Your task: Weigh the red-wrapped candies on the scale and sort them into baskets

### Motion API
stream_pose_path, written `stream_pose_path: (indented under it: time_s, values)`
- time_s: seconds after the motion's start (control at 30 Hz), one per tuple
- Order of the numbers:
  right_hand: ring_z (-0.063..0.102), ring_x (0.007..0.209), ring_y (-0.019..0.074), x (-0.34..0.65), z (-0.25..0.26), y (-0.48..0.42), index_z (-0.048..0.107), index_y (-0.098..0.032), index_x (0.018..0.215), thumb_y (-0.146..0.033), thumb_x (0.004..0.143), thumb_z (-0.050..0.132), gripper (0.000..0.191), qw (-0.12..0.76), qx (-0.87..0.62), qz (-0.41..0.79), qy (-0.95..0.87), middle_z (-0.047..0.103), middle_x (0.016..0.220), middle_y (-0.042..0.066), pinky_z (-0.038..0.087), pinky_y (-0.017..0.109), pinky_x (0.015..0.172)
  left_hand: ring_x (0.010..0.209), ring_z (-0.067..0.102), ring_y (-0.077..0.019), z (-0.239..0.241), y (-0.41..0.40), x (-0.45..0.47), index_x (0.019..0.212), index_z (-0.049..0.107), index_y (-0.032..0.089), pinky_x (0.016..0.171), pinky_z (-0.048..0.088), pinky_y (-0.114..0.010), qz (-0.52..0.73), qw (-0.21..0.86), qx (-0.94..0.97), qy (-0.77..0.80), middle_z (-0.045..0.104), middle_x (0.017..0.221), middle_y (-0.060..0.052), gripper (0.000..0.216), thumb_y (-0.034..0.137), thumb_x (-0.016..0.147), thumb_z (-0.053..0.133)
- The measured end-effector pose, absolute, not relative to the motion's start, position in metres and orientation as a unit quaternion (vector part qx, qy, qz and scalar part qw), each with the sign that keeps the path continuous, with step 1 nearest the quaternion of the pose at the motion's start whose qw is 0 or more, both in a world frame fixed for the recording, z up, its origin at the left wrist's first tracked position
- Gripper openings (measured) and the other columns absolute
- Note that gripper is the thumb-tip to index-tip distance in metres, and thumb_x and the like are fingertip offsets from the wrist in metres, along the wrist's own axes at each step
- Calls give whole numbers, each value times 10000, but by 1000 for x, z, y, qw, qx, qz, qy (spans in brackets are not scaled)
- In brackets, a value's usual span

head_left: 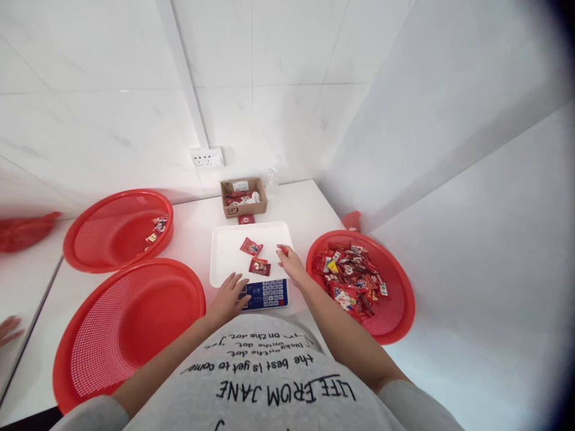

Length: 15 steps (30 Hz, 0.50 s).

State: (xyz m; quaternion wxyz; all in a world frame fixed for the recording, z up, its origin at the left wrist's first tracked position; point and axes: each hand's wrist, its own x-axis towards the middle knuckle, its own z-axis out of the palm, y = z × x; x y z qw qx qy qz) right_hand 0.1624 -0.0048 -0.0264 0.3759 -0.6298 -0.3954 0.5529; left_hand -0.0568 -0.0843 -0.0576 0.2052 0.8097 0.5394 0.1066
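Observation:
My right hand is closed in a pinch over the right side of a white tray, and a bit of a small red packet shows at its fingertips. Fingers spread, my left hand lies at the tray's near edge, beside the blue keypad of a scale, and holds nothing. On the tray are a red snack packet and a dark red packet that partly covers an orange-red one. The tray sits over the scale, whose display is partly hidden by my left fingers.
To the right, a red mesh basket holds many red packets. Two red baskets stand left: the far one with several small packets, the near one beside my left arm. Behind the tray sits a cardboard box of packets. Another person's hand shows far left.

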Motion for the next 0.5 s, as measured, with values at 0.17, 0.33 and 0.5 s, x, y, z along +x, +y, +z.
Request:
stream_pose_path:
  time_s: [0.17, 0.33, 0.5]
  values:
    - [445, 1222, 192, 174, -26, -20, 252, -282, 1409, -453, 748, 586, 761, 336, -587, 608, -417, 384, 1416, 98, 428, 340, 930, 1361, 223, -322, -42, -70, -30, 1367, 373, 240, 1060, 267, -535, 26, 186, 840, 510, 336, 1457, -108, 592, 375, 819, 551]
    - [492, 1181, 230, 197, -20, -34, 446, -244, 1304, -419, 709, 633, 648, 373, -582, 579, -432, 474, 1342, 135, 435, 396, 919, 1384, 153, -301, -24, -51, -8, 1382, 355, 258, 1090, 189, -534, -23, 187, 852, 489, 239, 1504, -84, 559, 356, 852, 501]
    - [599, 986, 196, 264, -41, -45, 547, -196, 1166, -424, 760, 537, 465, 476, -656, 453, -371, 596, 1180, 108, 500, 338, 811, 1382, 163, -304, -38, -48, -20, 1355, 404, 272, 1080, 200, -533, -27, 182, 843, 506, 273, 1493, -68, 506, 384, 864, 464]
